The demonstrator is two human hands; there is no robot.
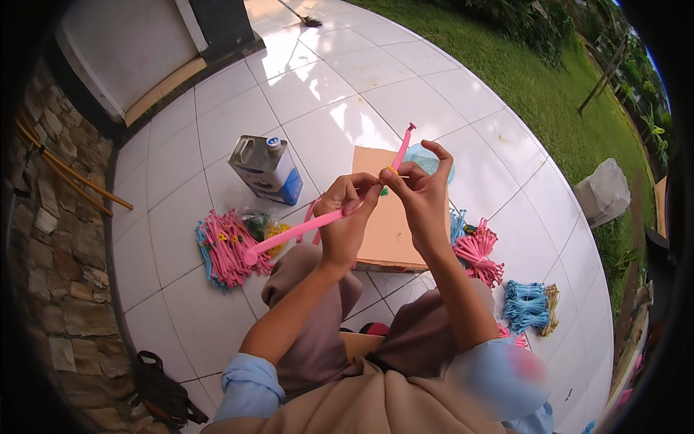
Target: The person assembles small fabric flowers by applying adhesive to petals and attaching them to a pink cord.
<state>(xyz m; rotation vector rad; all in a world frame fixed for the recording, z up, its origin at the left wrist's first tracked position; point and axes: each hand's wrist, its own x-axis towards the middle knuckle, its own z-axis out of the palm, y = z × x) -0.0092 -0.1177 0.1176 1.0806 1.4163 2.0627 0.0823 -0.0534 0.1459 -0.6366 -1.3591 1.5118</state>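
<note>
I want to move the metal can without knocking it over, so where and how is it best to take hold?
Probably by the handle on top, from above: the metal can stands upright, its top uncovered, with the handle left of the blue cap. The left hand seems nearer, but should first release the pink strip.

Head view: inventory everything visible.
Strip: one or two, pink, centre
Bits: two seen, yellow, green, centre
Box: one, tan, centre
Dish: one, pale blue, by box
Can: one, grey-blue, left of box
Pile: one, pink, blue, left of box
Bundles: several, pink, blue, tan, right of box
Sack: one, white, right
Broom: one, dark, top
Bag: one, black, lower left
Pipes: two, orange, left
Wall: one, brown, left
Floor: one, white, middle
Lawn: one, green, upper right
Left hand, right hand: two, bare, centre
Sleeves: two, light blue, bottom
Trousers: one, mauve, bottom
</note>
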